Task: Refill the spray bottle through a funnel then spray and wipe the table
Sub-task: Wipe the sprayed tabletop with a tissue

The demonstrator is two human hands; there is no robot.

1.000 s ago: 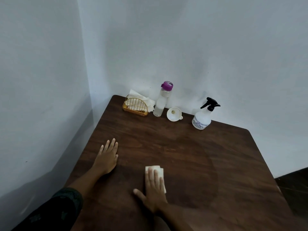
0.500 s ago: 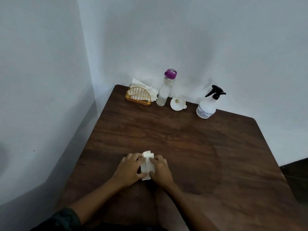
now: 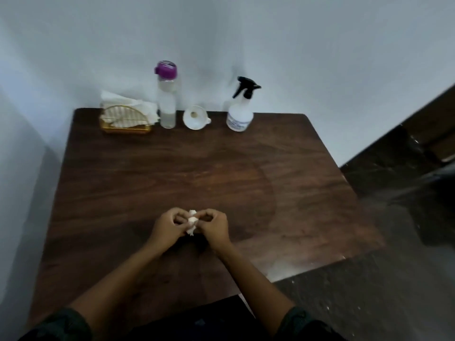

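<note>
My left grip (image 3: 167, 227) and right grip (image 3: 214, 226) both pinch a crumpled white tissue (image 3: 192, 220) over the near middle of the counter (image 3: 172, 168). The spray bottle (image 3: 240, 113) stands at the far edge near the funnel (image 3: 195, 118); its label's print is too blurred to read.
</note>
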